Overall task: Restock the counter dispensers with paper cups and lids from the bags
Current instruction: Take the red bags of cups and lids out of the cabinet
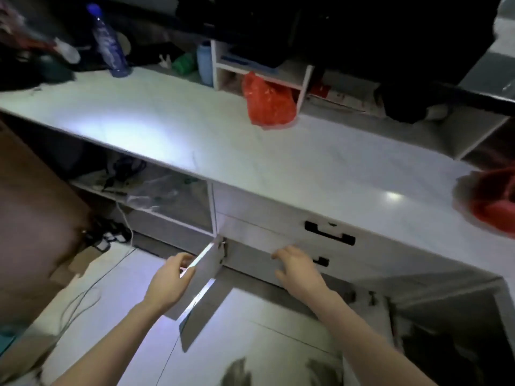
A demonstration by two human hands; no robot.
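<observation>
Below the counter (250, 151), left hand (170, 280) gripping one open door (204, 277), right hand (296, 270) loosely curled, two handles (330, 232).

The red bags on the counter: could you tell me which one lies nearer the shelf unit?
The red bag beside the white shelf unit; the other red bag lies at the counter's right edge.

Dim, blurred; glare on counter (145, 129), dark edges

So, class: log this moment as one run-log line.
left hand: grips open cabinet door edge | right hand: open, at cabinet front | cups, lids: not visible
</observation>
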